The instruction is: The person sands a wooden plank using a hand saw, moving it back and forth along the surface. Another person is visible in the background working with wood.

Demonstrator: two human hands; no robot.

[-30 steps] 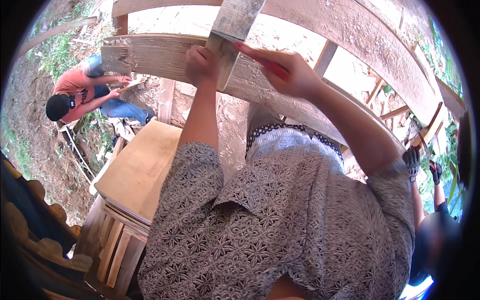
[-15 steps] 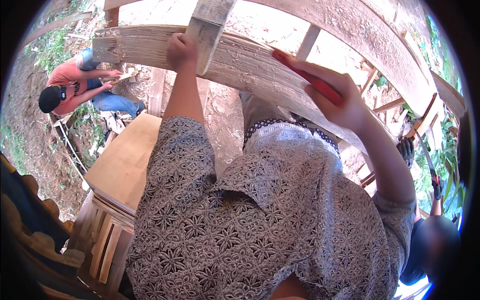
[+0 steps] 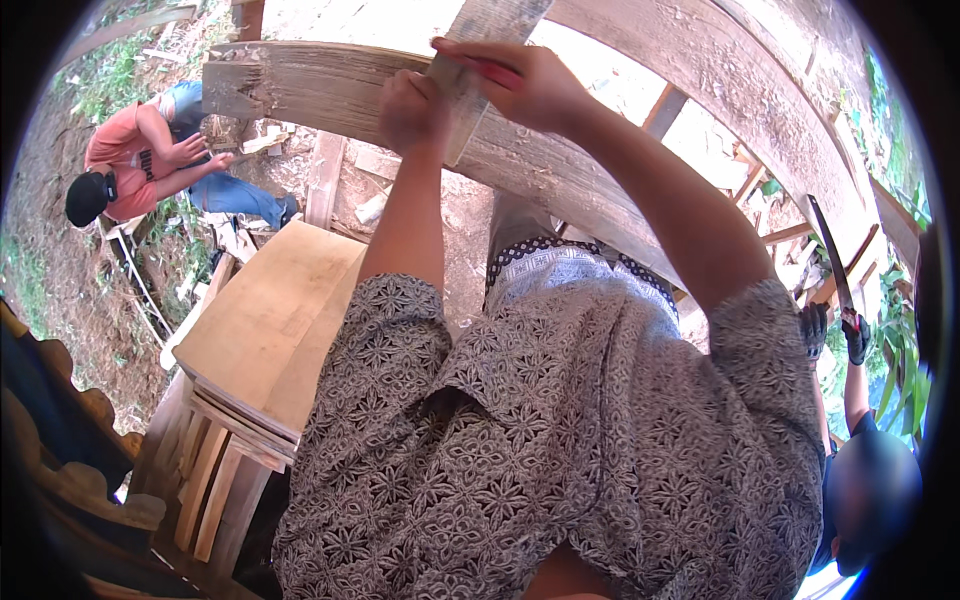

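Note:
My left hand is closed at the left edge of a short, rough grey board, which lies crosswise over a long weathered plank. A red-handled tool is in my right hand, its reddish end reaching over the face of the short board. My right fingers are wrapped round its handle. The working part of the tool cannot be made out. Both my hands are close together, on either side of the short board's lower part.
A pale wooden panel tops a slatted wooden stand at left. Another long beam crosses at upper right. Left, a person in an orange shirt sits bent forward; right, another person's gloved hand grips a curved saw. Scraps litter the ground.
My right hand has swung left and up, bringing the red-handled tool over the short board. My left hand and the board appear farther right. The saw at right is raised higher.

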